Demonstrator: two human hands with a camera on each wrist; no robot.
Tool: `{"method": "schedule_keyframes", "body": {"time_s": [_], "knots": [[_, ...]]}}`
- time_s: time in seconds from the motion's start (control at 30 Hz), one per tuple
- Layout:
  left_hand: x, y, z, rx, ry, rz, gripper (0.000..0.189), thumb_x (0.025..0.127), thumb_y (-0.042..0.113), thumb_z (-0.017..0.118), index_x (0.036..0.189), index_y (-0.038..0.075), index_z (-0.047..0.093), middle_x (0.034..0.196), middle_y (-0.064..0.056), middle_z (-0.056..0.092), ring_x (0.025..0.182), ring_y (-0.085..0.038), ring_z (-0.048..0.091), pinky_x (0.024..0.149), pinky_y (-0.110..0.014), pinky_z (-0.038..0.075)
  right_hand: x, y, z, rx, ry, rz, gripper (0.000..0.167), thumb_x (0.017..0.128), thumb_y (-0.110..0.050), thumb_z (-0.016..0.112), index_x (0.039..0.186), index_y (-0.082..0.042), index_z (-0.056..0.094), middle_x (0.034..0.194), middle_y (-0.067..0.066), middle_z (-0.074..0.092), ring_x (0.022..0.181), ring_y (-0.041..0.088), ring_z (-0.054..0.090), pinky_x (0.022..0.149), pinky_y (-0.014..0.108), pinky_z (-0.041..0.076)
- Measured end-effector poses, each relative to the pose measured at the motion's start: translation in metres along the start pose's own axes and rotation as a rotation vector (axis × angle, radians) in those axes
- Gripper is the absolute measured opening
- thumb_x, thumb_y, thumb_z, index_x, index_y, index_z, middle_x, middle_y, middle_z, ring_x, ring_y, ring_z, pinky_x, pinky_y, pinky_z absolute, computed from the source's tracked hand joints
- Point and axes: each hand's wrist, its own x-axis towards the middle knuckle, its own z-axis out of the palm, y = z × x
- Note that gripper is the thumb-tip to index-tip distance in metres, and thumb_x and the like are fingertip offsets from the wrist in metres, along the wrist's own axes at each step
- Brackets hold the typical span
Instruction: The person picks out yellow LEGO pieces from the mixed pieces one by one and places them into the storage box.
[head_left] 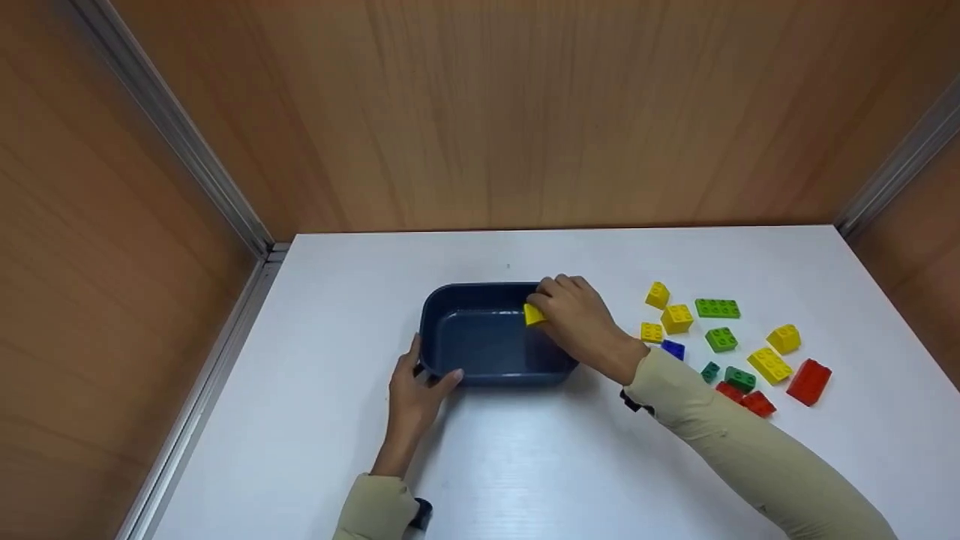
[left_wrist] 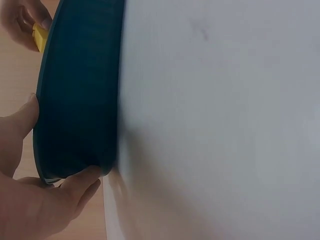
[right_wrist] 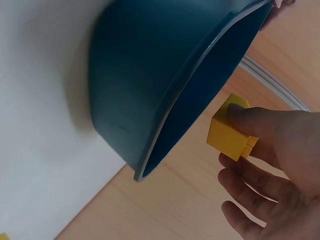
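Where the block is: over the right end of the tray, pinched by the right hand.
Left hand: grips the tray's near left corner.
Block: probably light, stiff, hardly fragile; smooth faces may slip, so pinch opposite sides.

No readable text, label, brand, number or sign anywhere.

From here I see a wooden back wall at twelve o'clock, left wall at nine, right wall at three, metal strip at ten, glare on the white bench toward six.
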Motion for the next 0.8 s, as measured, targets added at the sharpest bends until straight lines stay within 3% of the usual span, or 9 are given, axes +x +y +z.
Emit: {"method": "schedule_keyframes", "body": {"time_s": [0.8], "knots": [[0.000, -0.002, 0.000, 0.004, 0.011, 0.025, 0.092, 0.092, 0.013, 0.083, 0.163, -0.006, 0.028, 0.152, -0.029, 0.047, 0.145, -0.048, 0.046, 0.114, -0.052, 0.049, 0.037, -0.018, 0.012, -0.029, -0.038, -0.102, 0.030, 0.093, -0.017, 0.083, 0.121, -0.007, 0.078, 0.118, 0.011, 0.074, 0.109, 0.029, 0.068, 0.100, 0.045, 0.057]]}}
